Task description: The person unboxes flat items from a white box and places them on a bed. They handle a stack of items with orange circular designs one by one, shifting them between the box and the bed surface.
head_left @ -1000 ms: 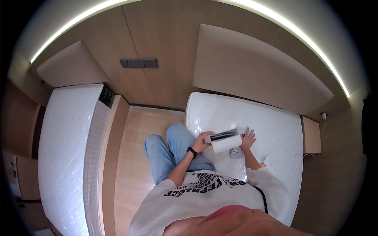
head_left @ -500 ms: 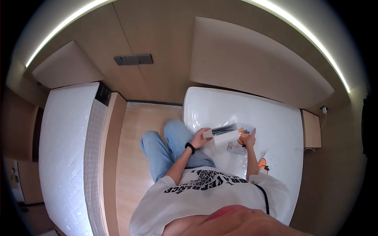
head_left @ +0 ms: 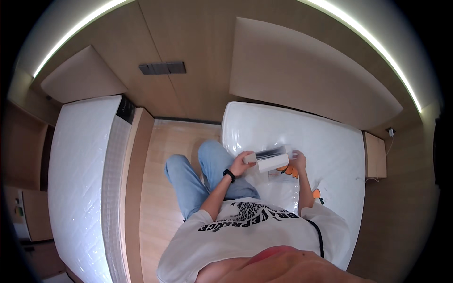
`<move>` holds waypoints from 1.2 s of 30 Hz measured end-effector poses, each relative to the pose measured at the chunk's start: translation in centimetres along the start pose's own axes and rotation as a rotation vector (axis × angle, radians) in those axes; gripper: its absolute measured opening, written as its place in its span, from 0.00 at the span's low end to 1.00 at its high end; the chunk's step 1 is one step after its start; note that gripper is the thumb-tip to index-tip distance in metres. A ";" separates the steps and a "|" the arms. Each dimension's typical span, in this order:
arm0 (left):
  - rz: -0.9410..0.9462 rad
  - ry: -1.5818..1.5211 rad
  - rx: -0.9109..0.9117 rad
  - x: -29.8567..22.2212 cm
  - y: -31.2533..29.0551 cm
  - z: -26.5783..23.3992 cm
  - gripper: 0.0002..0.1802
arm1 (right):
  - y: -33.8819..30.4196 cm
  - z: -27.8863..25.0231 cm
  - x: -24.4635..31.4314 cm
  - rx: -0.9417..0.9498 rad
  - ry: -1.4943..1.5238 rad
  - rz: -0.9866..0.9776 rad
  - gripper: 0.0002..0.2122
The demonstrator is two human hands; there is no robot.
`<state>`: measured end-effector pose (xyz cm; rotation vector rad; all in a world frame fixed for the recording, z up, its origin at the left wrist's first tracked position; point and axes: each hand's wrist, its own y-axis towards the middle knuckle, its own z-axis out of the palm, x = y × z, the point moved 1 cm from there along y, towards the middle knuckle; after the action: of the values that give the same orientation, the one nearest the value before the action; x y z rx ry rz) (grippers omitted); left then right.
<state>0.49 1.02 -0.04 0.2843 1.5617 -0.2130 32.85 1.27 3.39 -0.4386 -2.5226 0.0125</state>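
Observation:
Over the mattress I hold a small white box (head_left: 274,164), its upper side showing dark contents. My left hand (head_left: 240,165) is closed around the box's left end, with a black band on that wrist. At the opposite end, my right hand (head_left: 298,161) pinches the box by what looks like its end flap; the fingertips are partly hidden. Beneath the box lies a clear plastic packet with an orange print (head_left: 289,170). Another orange-printed piece (head_left: 316,194) rests on the mattress by my right forearm.
The plastic-wrapped mattress (head_left: 337,151) lies in front and to my right. A second wrapped mattress (head_left: 82,174) with a wooden bed side (head_left: 134,188) is on the left. Wooden floor (head_left: 158,141) lies between them. A wooden bedside cabinet (head_left: 375,155) stands at the right.
My right hand has moved from beside the orange-printed packet to the box's right end, its fingers now drawn in. The packet now lies lower, under the box. My left hand keeps its grip.

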 end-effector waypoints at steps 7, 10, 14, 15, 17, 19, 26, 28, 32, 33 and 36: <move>0.064 0.048 0.049 -1.2 0.8 0.8 0.27 | -1.6 3.7 -1.7 -0.099 -0.081 -0.185 0.23; -0.002 0.033 0.017 -0.6 0.1 -0.2 0.27 | -4.3 2.7 4.4 0.010 -0.122 -0.135 0.25; 0.026 -0.018 -0.011 -0.4 0.2 0.5 0.24 | -5.7 3.1 5.0 -0.104 0.000 -0.266 0.21; 0.042 0.000 -0.017 -0.2 0.4 0.5 0.24 | -5.8 3.2 4.6 -0.104 -0.006 -0.265 0.21; 0.060 0.028 -0.016 -0.2 0.6 0.3 0.24 | -5.6 3.7 4.5 -0.149 -0.062 -0.315 0.15; 0.085 0.020 -0.027 0.0 0.4 0.5 0.24 | -6.0 3.5 4.8 -0.138 -0.029 -0.292 0.16; 0.066 0.010 -0.025 -0.2 0.5 0.4 0.24 | -5.9 2.6 5.1 -0.094 0.070 -0.234 0.23; 0.062 0.020 -0.008 -0.1 0.5 0.1 0.23 | -6.0 1.9 5.6 -0.162 0.083 -0.264 0.25; 0.059 0.048 0.013 -0.1 0.4 0.4 0.26 | -5.2 2.2 4.8 -0.221 0.052 -0.161 0.27; 0.052 0.049 0.018 -0.1 0.6 0.4 0.25 | -5.0 2.2 4.2 -0.224 0.049 -0.160 0.27; 0.042 0.042 0.001 0.7 0.2 -0.2 0.25 | -5.3 2.7 5.2 -0.184 0.076 -0.139 0.27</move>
<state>0.41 1.28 -0.74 0.3244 1.5960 -0.1761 25.66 -1.87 4.52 -0.3286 -2.4831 -0.2853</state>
